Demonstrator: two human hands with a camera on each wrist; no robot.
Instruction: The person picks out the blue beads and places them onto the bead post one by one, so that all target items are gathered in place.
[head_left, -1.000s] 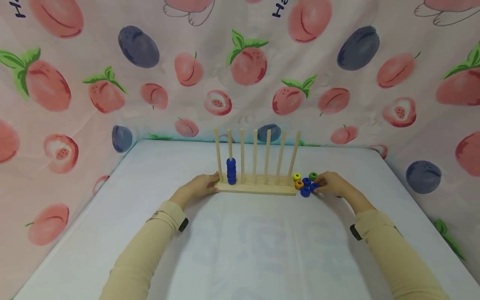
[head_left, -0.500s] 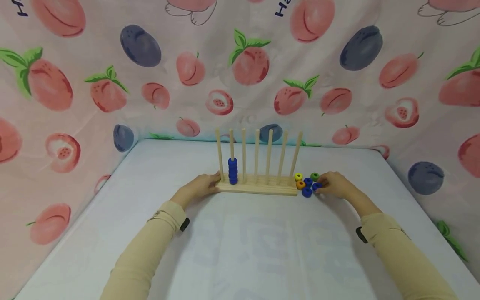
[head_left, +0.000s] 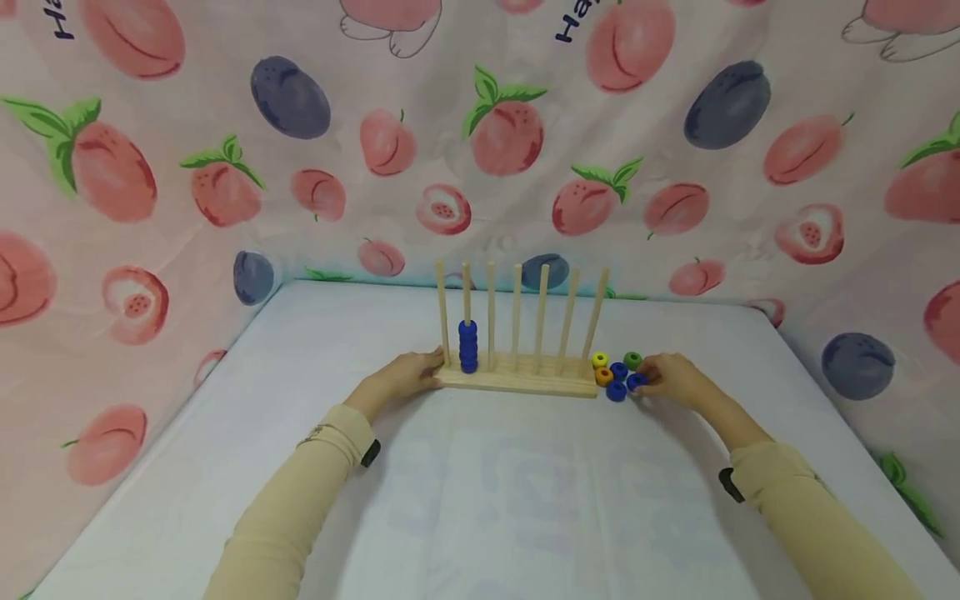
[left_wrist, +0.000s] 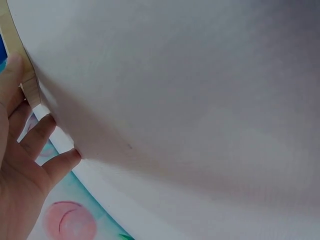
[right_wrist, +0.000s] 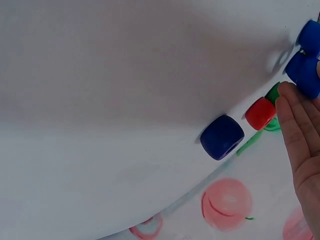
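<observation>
A pale wooden stacking rack with a row of upright pegs stands at the middle of the table. Several blue beads are stacked on its second peg from the left. My left hand grips the rack's left end; the left wrist view has the thumb on the base and other fingers behind it. Right of the rack, my right hand pinches a blue bead, the thumb mostly out of frame in the right wrist view. Close by lie two blue beads and a green bead.
A yellow bead and an orange bead sit against the rack's right end. The right wrist view shows a red bead and a dark blue bead on the table near the right hand. A fruit-print cloth hangs behind.
My right hand and its blue bead have shifted slightly right, away from the neighbouring blue bead. The left hand keeps its grip on the rack. The head view has moved a little.
</observation>
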